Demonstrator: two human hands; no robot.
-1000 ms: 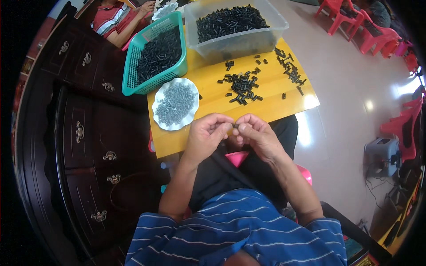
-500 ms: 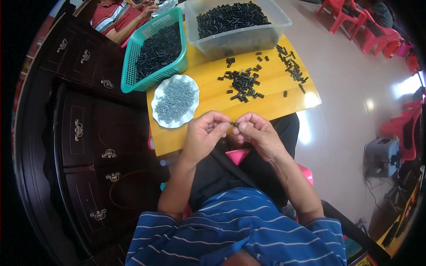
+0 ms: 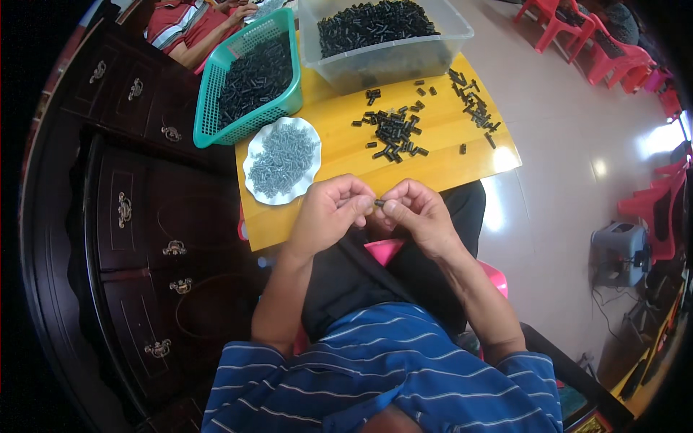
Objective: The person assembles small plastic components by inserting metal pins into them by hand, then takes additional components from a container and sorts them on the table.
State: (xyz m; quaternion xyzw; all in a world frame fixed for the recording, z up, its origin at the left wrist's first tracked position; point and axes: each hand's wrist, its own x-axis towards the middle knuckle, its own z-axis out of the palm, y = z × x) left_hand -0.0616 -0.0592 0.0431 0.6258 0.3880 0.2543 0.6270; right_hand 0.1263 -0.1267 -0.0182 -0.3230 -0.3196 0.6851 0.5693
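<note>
- Black and short, the piece (image 3: 380, 203) was held over the lap, just off the near edge of the table (image 3: 339, 155), probably so that it could be seen and turned freely.
- The right hand (image 3: 421, 218) pinched it between thumb and forefinger at its right end, seemingly to keep it steady.
- The left hand (image 3: 328, 216) had thumb and forefinger pressed together at its left end; whether they gripped it or some smaller bit, I could not tell.
- Just beyond the left hand stood the white dish (image 3: 292, 196), whose raised, wavy rim likely kept its small pale bits (image 3: 281, 159) from straying.
- The pile (image 3: 393, 130) of loose black pieces lay ahead, between both hands, presumably within easy reach of either.
- Longer dark parts (image 3: 474, 108) lay along the table's right edge, well apart from the pile, perhaps so the two kinds would not mix.
- The green basket (image 3: 205, 108) and clear tub (image 3: 390, 68), both heaped with black pieces, stood side by side farther back, perhaps to leave working room nearby.
- Past the basket was a person (image 3: 173, 25) in red; drawers (image 3: 130, 238) flanked the left.
</note>
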